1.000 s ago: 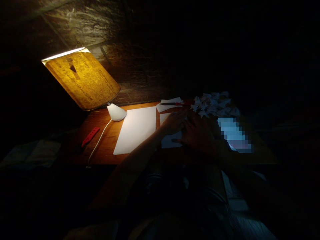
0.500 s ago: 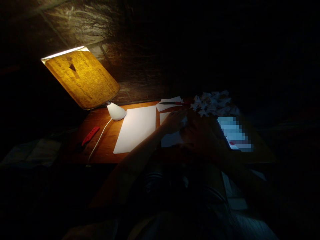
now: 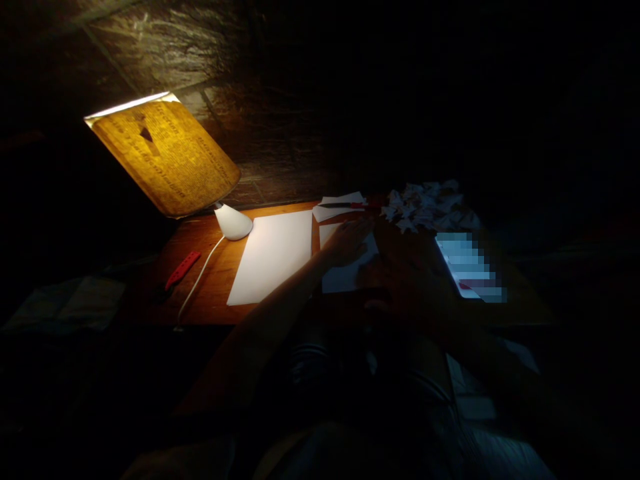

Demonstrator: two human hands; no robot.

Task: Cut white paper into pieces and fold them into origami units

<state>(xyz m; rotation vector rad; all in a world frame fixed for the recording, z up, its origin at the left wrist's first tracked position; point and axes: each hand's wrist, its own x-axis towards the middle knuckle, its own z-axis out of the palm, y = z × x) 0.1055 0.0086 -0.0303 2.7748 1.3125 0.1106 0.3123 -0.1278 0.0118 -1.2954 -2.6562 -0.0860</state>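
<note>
The scene is very dark, lit only by a lamp. My left hand [image 3: 349,241] lies flat, fingers stretched, on a small white paper sheet [image 3: 345,277] on the wooden table [image 3: 210,287]. My right hand [image 3: 407,283] rests beside it in shadow, at the sheet's right edge and close to the table's near edge; its fingers are too dark to read. A larger blank white sheet [image 3: 274,257] lies to the left of both hands.
A lamp with a yellow printed shade [image 3: 163,155], white base [image 3: 233,223] and cord stands at the back left. A red-handled tool [image 3: 181,270] lies left. Paper scraps with a red-handled tool [image 3: 340,204], a pile of crumpled white paper [image 3: 425,205] and a lit screen [image 3: 470,270] lie behind and right.
My right hand has slid toward me along the small sheet, down to its near right edge. My left hand has stayed flat on the paper.
</note>
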